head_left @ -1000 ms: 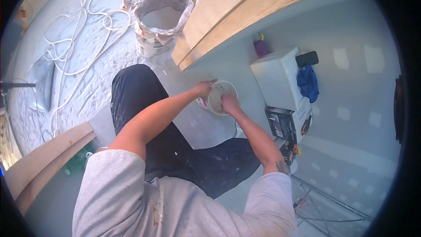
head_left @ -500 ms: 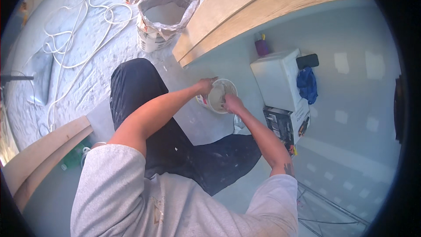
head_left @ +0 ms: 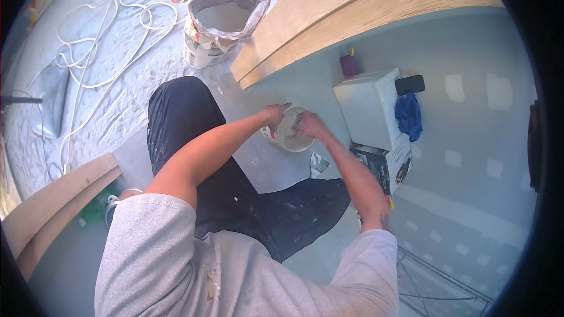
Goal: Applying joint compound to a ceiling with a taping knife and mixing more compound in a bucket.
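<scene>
In front of me stands a small white bucket with a greyish paste inside. My left hand is closed on its rim at the left far side. Over the bucket's mouth, my right hand is closed, its fingers reaching down toward the paste. Whatever it grips is hidden by the hand and blurred. A shiny grey, flat piece lies on the floor just to the right of the bucket, close to my dark trouser leg.
A bigger bucket lined with a crumpled paper bag stands at the far side. White cords lie on the sheeting. Wooden boards rise at the far right. Stacked boxes carry a phone and a blue cloth.
My right hand has moved away from me across the bucket's mouth, with its forearm following. The left hand stays on the rim. More of the shiny grey piece shows now.
</scene>
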